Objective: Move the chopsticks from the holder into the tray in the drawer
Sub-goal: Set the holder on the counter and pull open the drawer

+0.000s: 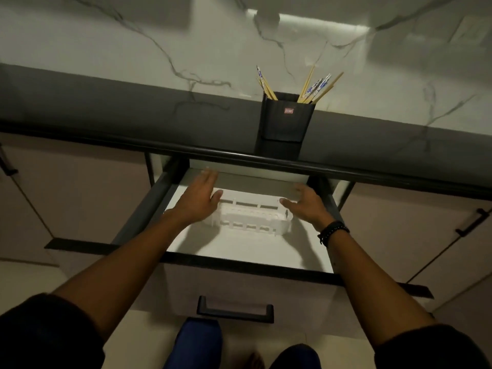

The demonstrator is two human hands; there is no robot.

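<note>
**Chopsticks in the holder, both hands at the tray**

The chopsticks [316,87] stand in the black holder [283,121] on the dark counter [106,107], right at its front edge above the open drawer [226,251]. They split into two bunches: one leans up and to the left, the other up and to the right, with their upper ends fanned out above the rim. Some are plain wood, some patterned blue and white.

Below, the white tray [253,219] lies on the drawer floor, its long axis running left to right across the drawer. I see my left hand [199,198] spread flat, fingers straight, over the tray's left end, gripping nothing. My right hand [306,202] is open at the tray's right end, fingers loose and thumb pointing toward the tray. I cannot tell whether either hand touches it. A dark beaded bracelet [332,230] sits on the right wrist.
</note>
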